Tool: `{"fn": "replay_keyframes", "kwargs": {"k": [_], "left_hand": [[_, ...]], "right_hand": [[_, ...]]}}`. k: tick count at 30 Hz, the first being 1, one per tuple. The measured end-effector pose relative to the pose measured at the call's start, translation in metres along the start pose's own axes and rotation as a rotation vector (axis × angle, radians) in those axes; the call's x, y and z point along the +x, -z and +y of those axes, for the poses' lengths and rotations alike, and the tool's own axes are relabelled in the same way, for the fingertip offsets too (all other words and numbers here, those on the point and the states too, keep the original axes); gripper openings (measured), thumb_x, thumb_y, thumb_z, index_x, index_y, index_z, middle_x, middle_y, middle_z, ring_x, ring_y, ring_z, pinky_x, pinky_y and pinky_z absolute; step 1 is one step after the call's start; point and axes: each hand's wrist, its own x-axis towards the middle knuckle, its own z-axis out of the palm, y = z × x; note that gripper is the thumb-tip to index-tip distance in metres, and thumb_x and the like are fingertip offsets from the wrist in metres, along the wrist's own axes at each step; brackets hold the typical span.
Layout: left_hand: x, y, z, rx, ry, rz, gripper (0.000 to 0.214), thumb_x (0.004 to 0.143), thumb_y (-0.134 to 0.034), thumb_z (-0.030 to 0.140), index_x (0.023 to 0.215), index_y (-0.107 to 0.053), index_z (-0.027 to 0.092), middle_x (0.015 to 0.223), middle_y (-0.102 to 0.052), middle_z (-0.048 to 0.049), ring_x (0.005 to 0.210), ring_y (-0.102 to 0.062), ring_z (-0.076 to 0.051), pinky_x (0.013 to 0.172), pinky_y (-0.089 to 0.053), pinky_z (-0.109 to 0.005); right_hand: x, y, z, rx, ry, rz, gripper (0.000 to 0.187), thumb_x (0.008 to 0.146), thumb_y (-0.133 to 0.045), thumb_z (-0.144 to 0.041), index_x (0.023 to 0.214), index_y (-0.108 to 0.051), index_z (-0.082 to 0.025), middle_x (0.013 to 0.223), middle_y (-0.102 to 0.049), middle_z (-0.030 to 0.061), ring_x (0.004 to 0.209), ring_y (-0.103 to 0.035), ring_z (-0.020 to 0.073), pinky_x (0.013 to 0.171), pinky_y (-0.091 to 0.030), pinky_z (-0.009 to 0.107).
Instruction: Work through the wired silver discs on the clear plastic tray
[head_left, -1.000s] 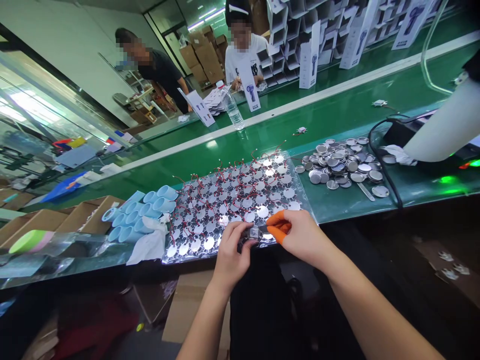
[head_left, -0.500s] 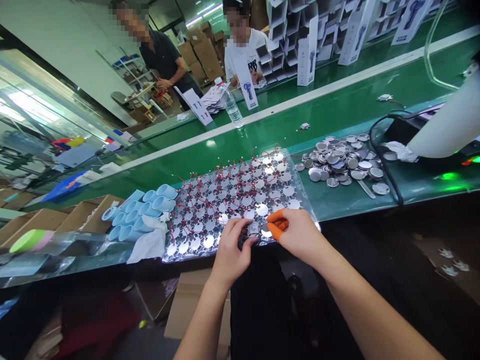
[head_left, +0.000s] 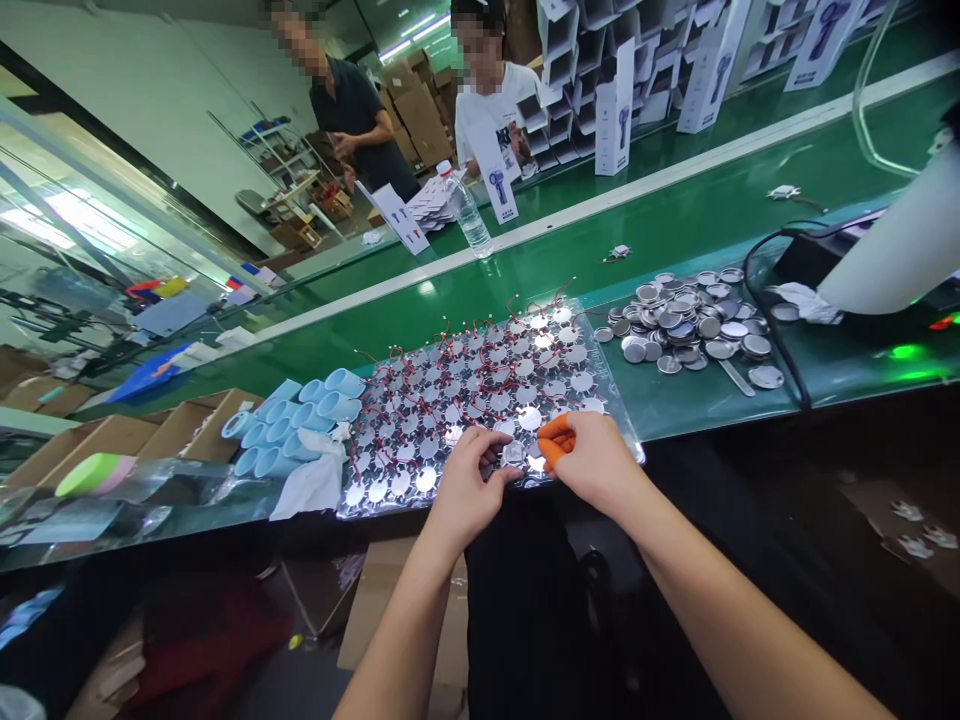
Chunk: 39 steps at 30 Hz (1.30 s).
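Working on a small silver component [head_left: 514, 454] just past the curled fingers [head_left: 486, 443] of the left hand [head_left: 466, 488], beside the orange finger cots [head_left: 555, 440] of the right hand [head_left: 596, 465], both kept close for fine control, though which hand grips it cannot be told.

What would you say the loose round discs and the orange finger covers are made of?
The loose discs look like metal, silvery and glinting. The orange finger covers on the right hand look like thin matte rubber, stretched snugly; the exact kind is unclear.
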Motion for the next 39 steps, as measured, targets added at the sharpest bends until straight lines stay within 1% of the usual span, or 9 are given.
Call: {"fn": "replay_keyframes", "kwargs": {"k": [7, 11, 15, 17, 22, 26, 31, 34, 39], "left_hand": [[0.0, 0.0, 0.001, -0.003, 0.014, 0.002, 0.031, 0.074, -0.07, 0.01, 0.103, -0.066, 0.021, 0.094, -0.057, -0.0028, 0.08, -0.052, -0.016, 0.073, -0.047, -0.03], [0.0, 0.0, -0.001, -0.015, -0.001, 0.001, 0.029, 0.075, -0.07, 0.012, 0.103, -0.066, 0.021, 0.094, -0.057, -0.0031, 0.08, -0.052, -0.016, 0.072, -0.047, -0.03], [0.0, 0.001, -0.003, -0.023, -0.001, 0.011, 0.03, 0.074, -0.072, 0.012, 0.102, -0.067, 0.021, 0.094, -0.057, -0.0029, 0.079, -0.052, -0.016, 0.073, -0.047, -0.03], [0.0, 0.001, -0.003, -0.017, 0.007, 0.013, 0.03, 0.073, -0.074, 0.012, 0.101, -0.068, 0.021, 0.092, -0.057, -0.0022, 0.079, -0.052, -0.016, 0.073, -0.047, -0.03], [0.002, 0.001, -0.001, -0.023, 0.031, -0.006, 0.03, 0.072, -0.075, 0.011, 0.1, -0.069, 0.022, 0.091, -0.056, -0.0016, 0.079, -0.053, -0.016, 0.072, -0.047, -0.03], [0.005, 0.004, 0.0, -0.017, 0.064, -0.032, 0.032, 0.071, -0.078, 0.014, 0.101, -0.07, 0.022, 0.092, -0.055, -0.002, 0.079, -0.052, -0.015, 0.072, -0.047, -0.03], [0.007, 0.009, -0.001, -0.013, 0.043, -0.079, 0.035, 0.071, -0.08, 0.019, 0.104, -0.069, 0.022, 0.093, -0.055, -0.0021, 0.078, -0.052, -0.015, 0.07, -0.046, -0.029], [0.006, 0.01, -0.002, -0.019, 0.029, -0.089, 0.035, 0.074, -0.079, 0.021, 0.107, -0.068, 0.023, 0.096, -0.054, -0.0025, 0.08, -0.052, -0.015, 0.071, -0.046, -0.029], [0.004, 0.01, 0.0, -0.041, 0.049, -0.089, 0.035, 0.074, -0.079, 0.02, 0.108, -0.067, 0.024, 0.098, -0.054, -0.0023, 0.082, -0.052, -0.015, 0.073, -0.046, -0.028]], "right_hand": [[-0.001, -0.002, 0.001, 0.071, -0.056, -0.013, 0.019, 0.074, -0.065, -0.013, 0.091, -0.071, -0.017, 0.077, -0.074, 0.007, 0.068, -0.073, 0.0216, 0.062, -0.059, 0.031], [-0.005, -0.002, -0.002, 0.147, -0.086, -0.004, 0.027, 0.075, -0.066, -0.014, 0.102, -0.065, -0.018, 0.072, -0.071, 0.0034, 0.058, -0.071, 0.0186, 0.056, -0.058, 0.03], [-0.007, -0.002, -0.004, 0.135, -0.073, 0.021, 0.012, 0.075, -0.068, -0.014, 0.084, -0.062, -0.019, 0.07, -0.069, 0.0027, 0.058, -0.07, 0.0179, 0.054, -0.057, 0.028], [-0.005, -0.002, -0.004, 0.094, -0.045, 0.014, 0.009, 0.074, -0.068, -0.014, 0.08, -0.063, -0.02, 0.07, -0.07, 0.0033, 0.058, -0.07, 0.0182, 0.054, -0.057, 0.028], [0.005, -0.002, -0.006, 0.026, -0.025, -0.045, 0.013, 0.07, -0.069, -0.01, 0.076, -0.064, -0.02, 0.065, -0.07, 0.0036, 0.055, -0.069, 0.0193, 0.051, -0.056, 0.028], [0.007, -0.002, -0.012, 0.108, -0.101, -0.145, 0.014, 0.07, -0.069, -0.009, 0.074, -0.061, -0.02, 0.058, -0.068, 0.0024, 0.052, -0.069, 0.0202, 0.05, -0.058, 0.03], [0.005, 0.001, -0.016, 0.151, -0.123, -0.168, 0.012, 0.073, -0.069, -0.01, 0.077, -0.06, -0.019, 0.059, -0.067, 0.0021, 0.054, -0.069, 0.02, 0.053, -0.059, 0.03], [0.004, 0.002, -0.013, 0.158, -0.076, -0.16, 0.01, 0.075, -0.069, -0.013, 0.08, -0.061, -0.018, 0.064, -0.067, 0.0024, 0.058, -0.069, 0.0191, 0.052, -0.058, 0.029], [-0.001, 0.006, -0.005, 0.035, 0.203, -0.135, 0.005, 0.08, -0.067, -0.019, 0.085, -0.065, -0.019, 0.077, -0.07, 0.0032, 0.064, -0.067, 0.0163, 0.059, -0.056, 0.029]]}}
